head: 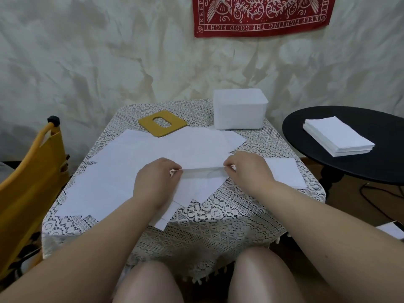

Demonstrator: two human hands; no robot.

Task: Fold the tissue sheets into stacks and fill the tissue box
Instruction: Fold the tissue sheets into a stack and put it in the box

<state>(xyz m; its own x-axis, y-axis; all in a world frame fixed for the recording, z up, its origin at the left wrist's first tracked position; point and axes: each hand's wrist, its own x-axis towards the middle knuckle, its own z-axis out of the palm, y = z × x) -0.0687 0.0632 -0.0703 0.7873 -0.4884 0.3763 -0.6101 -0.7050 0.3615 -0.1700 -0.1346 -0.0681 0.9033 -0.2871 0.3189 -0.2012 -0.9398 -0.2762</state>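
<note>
Tissue sheet [196,182] lies at the near middle of the lace tablecloth [218,215], over other spread sheets [122,167]. Left hand [153,182] and right hand [249,173] each pinch its raised far edge with curled fingertips. Behind stand the white tissue box [239,111] and its yellow lid [162,123].

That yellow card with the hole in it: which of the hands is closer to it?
The left. The left hand is in front of the yellow card, slightly to its left. The right hand sits farther off to the right. Both pinch a tissue sheet.
</note>
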